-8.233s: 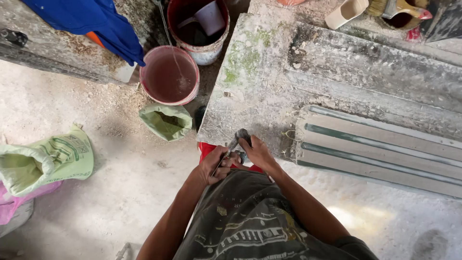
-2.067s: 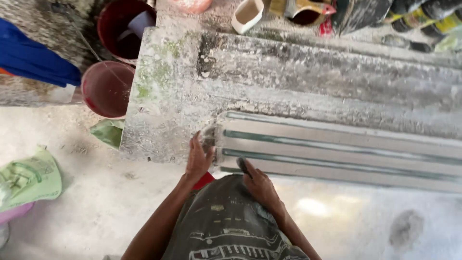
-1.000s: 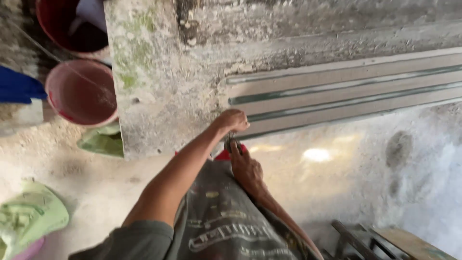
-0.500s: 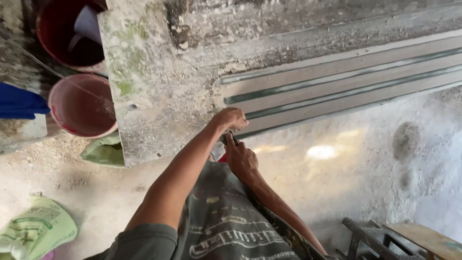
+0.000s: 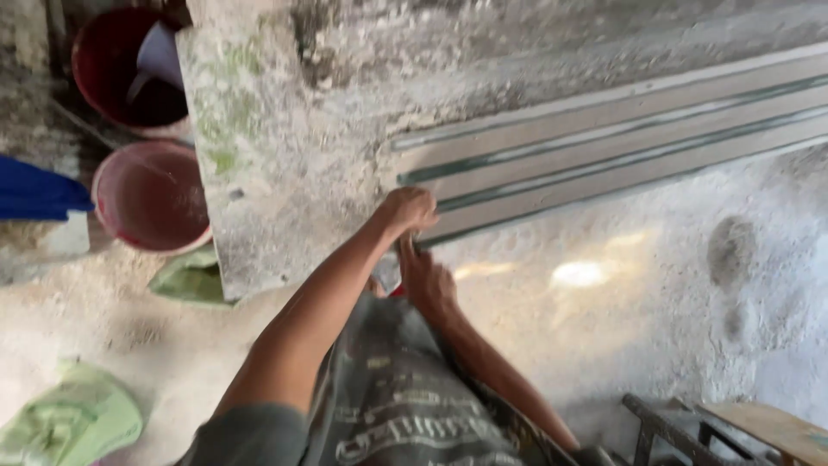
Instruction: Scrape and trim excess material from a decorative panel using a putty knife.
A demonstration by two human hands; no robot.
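Note:
A stack of long grey metal strips [image 5: 621, 138] lies along a rough concrete slab [image 5: 285, 155]. My left hand [image 5: 408, 210] is closed over the near end of the strips at the slab's front edge. My right hand [image 5: 424, 278] sits just below that end, fingers curled up against the underside of the lowest strip. Whether it truly grips the strip is hard to tell. My forearms and printed grey shirt fill the lower middle of the view.
Two dark red buckets [image 5: 151, 194] stand left of the slab, the farther bucket [image 5: 129, 73] holding a scoop. Green sacks [image 5: 73, 423] lie on the dusty floor, one [image 5: 190, 278] by the slab's corner. A wooden bench [image 5: 759, 427] shows at the lower right.
My view has swung right along the slab. Both hands moved from a small tool at the slab's edge to the near end of the metal strips and stay there.

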